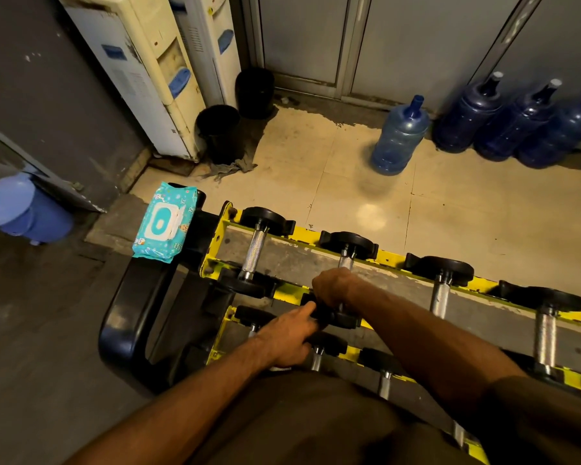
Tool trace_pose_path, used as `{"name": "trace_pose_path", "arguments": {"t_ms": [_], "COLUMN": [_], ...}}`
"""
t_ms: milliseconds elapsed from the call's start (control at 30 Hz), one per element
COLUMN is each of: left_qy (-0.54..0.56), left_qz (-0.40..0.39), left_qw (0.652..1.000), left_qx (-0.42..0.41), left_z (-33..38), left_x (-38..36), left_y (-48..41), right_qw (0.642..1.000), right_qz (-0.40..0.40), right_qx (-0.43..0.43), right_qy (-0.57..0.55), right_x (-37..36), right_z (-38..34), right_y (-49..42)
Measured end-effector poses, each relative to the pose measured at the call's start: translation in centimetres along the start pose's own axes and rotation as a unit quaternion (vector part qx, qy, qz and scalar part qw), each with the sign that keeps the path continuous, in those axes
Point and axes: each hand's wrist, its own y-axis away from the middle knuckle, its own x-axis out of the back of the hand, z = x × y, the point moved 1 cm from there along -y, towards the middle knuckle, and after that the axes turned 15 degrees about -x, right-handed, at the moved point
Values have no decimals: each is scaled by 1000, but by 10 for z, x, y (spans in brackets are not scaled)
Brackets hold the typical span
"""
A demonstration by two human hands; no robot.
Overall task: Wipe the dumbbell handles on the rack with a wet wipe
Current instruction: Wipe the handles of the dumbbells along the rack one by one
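Note:
A yellow two-tier rack (302, 234) carries black-headed dumbbells with knurled steel handles. My right hand (332, 288) is curled round the handle of the second dumbbell (348, 243) on the upper tier, covering most of the handle. My left hand (289, 333) reaches in from below and grips that dumbbell's near black head. No wipe shows in either hand; anything under my right palm is hidden. The first dumbbell handle (254, 251), third (439, 298) and fourth (545, 337) lie bare. A teal wet-wipe pack (163, 226) lies on the rack's black left end, lid closed.
More dumbbells (384, 384) sit on the lower tier near my body. Water dispensers (155, 78), two black bins (220, 132) and a floor rag (232, 167) stand behind. A light blue water jug (398, 139), dark jugs (467, 119) and a blue pedal bin (17, 206) surround the tiled floor.

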Motion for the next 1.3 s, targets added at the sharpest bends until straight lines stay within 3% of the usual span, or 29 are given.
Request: {"name": "trace_pose_path", "arguments": {"t_ms": [167, 300, 400, 533, 733, 833, 967, 1033, 1167, 1300], "left_qy": [11, 21, -5, -6, 83, 124, 186, 209, 244, 241], "left_qz": [24, 47, 92, 170, 198, 187, 231, 246, 277, 287], "left_qw": [999, 999, 996, 985, 976, 974, 954, 946, 929, 924], "left_qx": [-20, -10, -3, 3, -24, -31, -39, -26, 29, 71], "left_z": [0, -2, -3, 3, 30, 45, 60, 68, 97, 145], "left_x": [6, 4, 5, 9, 21, 17, 7, 4, -9, -29], "left_y": [3, 2, 0, -10, -48, -63, -76, -86, -102, -113], "right_qw": [985, 945, 865, 722, 531, 463, 394, 386, 403, 480], "right_qz": [104, 142, 148, 135, 68, 14, -3, 7, 36, 48], "right_qx": [16, 12, -39, -126, -180, -175, -153, -137, -136, -135], "right_qy": [-133, -293, -478, -667, -825, -868, -906, -912, -904, -866], "right_x": [-13, -46, -68, -89, -104, -115, -126, -130, -152, -183], "right_z": [17, 40, 48, 52, 62, 68, 75, 84, 109, 134], "right_y": [10, 29, 44, 61, 92, 103, 121, 129, 142, 160]}}
